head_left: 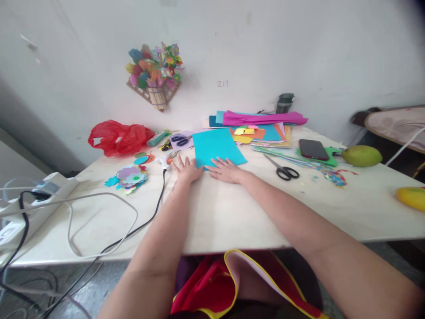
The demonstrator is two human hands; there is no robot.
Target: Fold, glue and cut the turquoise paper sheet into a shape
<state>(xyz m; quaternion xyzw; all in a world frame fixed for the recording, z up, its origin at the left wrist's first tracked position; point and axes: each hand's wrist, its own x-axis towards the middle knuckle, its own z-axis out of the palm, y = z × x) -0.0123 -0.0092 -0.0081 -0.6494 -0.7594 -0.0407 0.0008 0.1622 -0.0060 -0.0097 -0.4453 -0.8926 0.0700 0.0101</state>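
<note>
A bright blue sheet of paper [217, 144] lies flat in the middle of the table. My left hand [186, 170] rests at its lower left corner, fingers spread, the thumb close to the sheet's near edge. Flat on the near edge of the sheet lies my right hand [226, 171], its fingers stretched out towards the left. Neither hand grips anything. Just left of my left hand is a white glue gun [164, 163] with a black cord. Black-handled scissors [283, 171] lie open to the right of my right hand.
Paper flower cutouts [131, 178] and a red plastic bag [117, 137] are at left. Cables [113, 241] run from a white power strip [36, 208]. Behind are coloured papers [262, 118]. A phone [313, 149], a green mango [361, 156] and paper scraps [334, 177] lie right.
</note>
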